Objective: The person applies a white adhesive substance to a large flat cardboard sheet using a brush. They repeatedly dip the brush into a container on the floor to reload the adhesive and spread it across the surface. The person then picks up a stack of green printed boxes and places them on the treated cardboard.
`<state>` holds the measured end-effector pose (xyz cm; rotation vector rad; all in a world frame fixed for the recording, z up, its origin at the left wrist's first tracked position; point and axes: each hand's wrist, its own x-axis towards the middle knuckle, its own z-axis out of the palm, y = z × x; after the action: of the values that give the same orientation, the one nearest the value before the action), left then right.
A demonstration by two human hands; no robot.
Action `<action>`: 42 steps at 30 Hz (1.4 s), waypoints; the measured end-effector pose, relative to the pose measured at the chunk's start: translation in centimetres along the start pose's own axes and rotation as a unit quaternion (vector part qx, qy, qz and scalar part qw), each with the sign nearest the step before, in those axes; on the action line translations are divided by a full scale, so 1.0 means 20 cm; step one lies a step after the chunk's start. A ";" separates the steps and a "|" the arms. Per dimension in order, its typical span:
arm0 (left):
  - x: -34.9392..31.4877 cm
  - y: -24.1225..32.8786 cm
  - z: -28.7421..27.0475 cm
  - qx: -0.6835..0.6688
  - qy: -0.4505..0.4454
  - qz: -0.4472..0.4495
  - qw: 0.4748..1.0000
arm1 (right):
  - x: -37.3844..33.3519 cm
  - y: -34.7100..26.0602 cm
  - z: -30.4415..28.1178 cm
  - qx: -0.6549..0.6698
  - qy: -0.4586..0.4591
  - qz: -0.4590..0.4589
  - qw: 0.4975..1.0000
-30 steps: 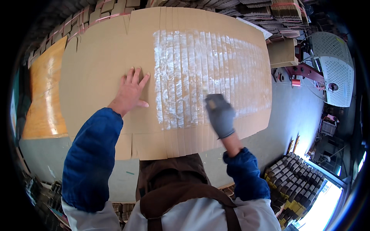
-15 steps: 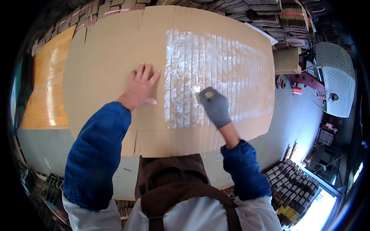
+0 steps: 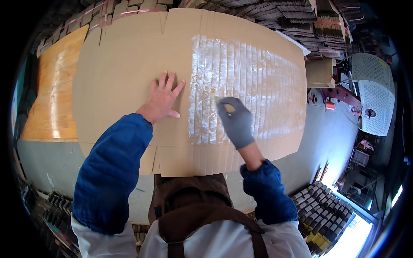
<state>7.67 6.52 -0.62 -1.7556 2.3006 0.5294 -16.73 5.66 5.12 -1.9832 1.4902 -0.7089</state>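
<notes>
Bare and with fingers spread, my left hand presses flat on the brown cardboard sheet. Its fingertips lie just left of a wet, white-streaked area. My right hand, in a grey glove, is closed round a brush with a light wooden end showing at the fist. The brush's pale bristles are mostly hidden and blurred against the wet area. Under them, narrow strips of overlapping cardboard edges run in steps toward the right, coated with a shiny whitish film.
A wooden board lies to the left. Bundled cardboard stacks line the far side. A machine with a perforated light guard stands at the right. More stacked pieces sit at the lower right, above the grey floor.
My right hand has shifted slightly left over the coated strips with the brush. The white film near the left strips looks thinner and more streaked. My left hand keeps its place on the cardboard.
</notes>
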 end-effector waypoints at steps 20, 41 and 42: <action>0.02 0.02 0.00 0.025 0.014 0.011 1.000 | 0.30 0.27 0.00 -0.226 -0.025 -0.053 0.972; 0.03 0.03 -0.05 -0.032 0.021 0.027 0.999 | 0.69 0.22 0.30 -0.221 -0.005 -0.213 0.952; 0.03 0.03 -0.04 -0.033 0.025 0.025 0.999 | 0.66 0.22 0.38 -0.197 0.024 -0.266 0.943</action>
<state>6.97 5.84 -0.10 -1.7625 2.3933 0.5834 -11.10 -7.26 -2.22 -2.7485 1.1868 -0.7111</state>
